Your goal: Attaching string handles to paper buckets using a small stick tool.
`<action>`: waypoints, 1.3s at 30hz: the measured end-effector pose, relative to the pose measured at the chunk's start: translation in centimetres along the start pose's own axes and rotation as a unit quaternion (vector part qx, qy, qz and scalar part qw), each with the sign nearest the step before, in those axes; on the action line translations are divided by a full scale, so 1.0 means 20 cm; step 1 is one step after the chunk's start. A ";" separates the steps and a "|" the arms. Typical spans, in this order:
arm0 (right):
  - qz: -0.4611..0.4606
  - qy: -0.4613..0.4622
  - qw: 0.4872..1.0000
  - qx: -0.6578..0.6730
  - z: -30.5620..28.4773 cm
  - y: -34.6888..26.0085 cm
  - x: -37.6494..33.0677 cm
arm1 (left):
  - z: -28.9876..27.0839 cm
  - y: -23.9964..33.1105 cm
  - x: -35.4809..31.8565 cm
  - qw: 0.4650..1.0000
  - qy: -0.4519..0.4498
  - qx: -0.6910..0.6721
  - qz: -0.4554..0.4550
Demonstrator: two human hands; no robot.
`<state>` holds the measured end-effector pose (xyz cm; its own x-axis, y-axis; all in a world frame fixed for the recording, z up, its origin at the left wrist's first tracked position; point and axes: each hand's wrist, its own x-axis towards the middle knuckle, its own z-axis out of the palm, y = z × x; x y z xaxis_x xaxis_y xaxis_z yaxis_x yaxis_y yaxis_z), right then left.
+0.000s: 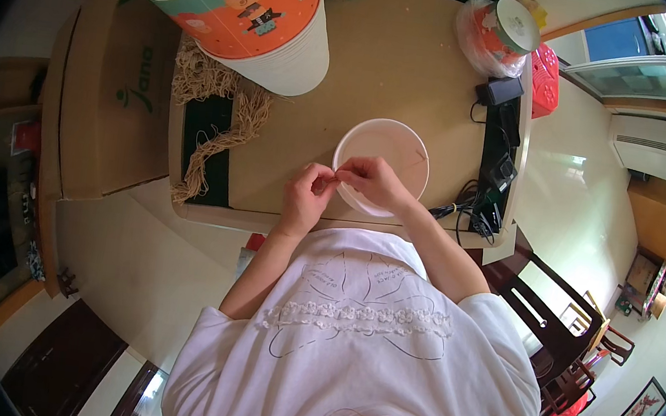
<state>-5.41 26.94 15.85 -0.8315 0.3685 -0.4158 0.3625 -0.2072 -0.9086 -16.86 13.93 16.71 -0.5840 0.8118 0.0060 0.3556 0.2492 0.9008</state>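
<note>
An open white paper bucket [389, 145] stands near the table's front edge. At its near left rim both of my hands meet, fingertips together. My left hand [306, 198] is closed in a pinch just outside the rim. My right hand [378, 184] reaches over the bucket's near side, thumb and fingers pressed together against the left fingertips. What they pinch is too small to make out. A short thin strand [420, 158] shows on the bucket's inner right wall. Bundles of tan string [226, 137] lie along the table's left side.
A tall stack of nested orange-and-green printed paper buckets [286, 46] leans at the far left. A plastic-wrapped bucket [492, 41] sits far right, beside a red plastic basket [545, 80]. Black adapters [501, 91] and cables [460, 206] line the right edge. A cardboard box [118, 110] stands left.
</note>
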 end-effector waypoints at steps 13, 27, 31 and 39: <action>-0.096 0.145 0.964 -0.201 0.05 -0.10 -0.17 | -0.03 -0.05 -0.06 0.979 -0.033 -0.156 -0.127; 0.032 0.129 0.990 -0.057 0.09 -0.01 -0.17 | -0.04 0.01 -0.09 0.986 -0.014 -0.135 -0.092; 0.013 0.126 0.991 -0.052 0.08 -0.03 -0.17 | -0.06 0.08 -0.05 0.992 -0.026 -0.100 -0.077; -0.013 0.126 0.991 -0.039 0.10 -0.03 -0.16 | -0.06 0.08 -0.02 0.997 -0.047 -0.048 -0.038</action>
<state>-3.81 24.03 17.78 -0.7130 0.5898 -0.3792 0.3822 -0.1266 -0.9154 -16.88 13.35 18.54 -0.5333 0.8400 -0.1001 0.2390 0.2631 0.9347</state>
